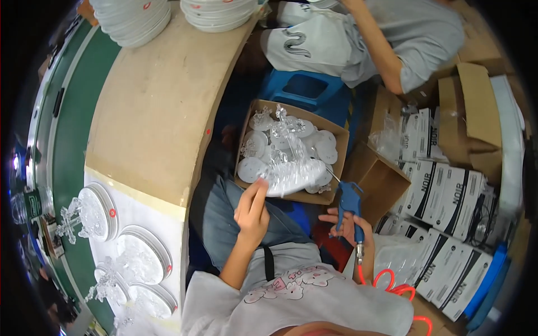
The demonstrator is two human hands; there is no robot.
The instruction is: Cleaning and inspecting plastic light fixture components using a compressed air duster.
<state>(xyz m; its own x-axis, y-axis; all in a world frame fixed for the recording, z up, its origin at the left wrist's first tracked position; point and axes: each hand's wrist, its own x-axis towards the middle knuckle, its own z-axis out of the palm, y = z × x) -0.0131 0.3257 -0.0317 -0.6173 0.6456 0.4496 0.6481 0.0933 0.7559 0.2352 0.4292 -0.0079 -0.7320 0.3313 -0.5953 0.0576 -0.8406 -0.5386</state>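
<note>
Pinched by its edge in my left hand [252, 214] is a white round disc [296, 178] with clear, crystal-like plastic pieces on it, blurred by motion. It is held tilted above an open cardboard box [341, 134] holding several similar discs [253, 144] with clear ornaments. My right hand [348, 225] grips a blue air blow gun [350, 200], whose thin nozzle points toward the held disc. A coiled orange-red hose [384, 279] runs from the gun's lower end.
A tan-topped workbench [151, 112] stands at left, with stacked white discs [131, 19] at its far end and disc-and-crystal pieces [143, 255] nearby. Packed cartons [443, 190] line the right. A blue stool [300, 87] and another person [403, 39] are beyond the box.
</note>
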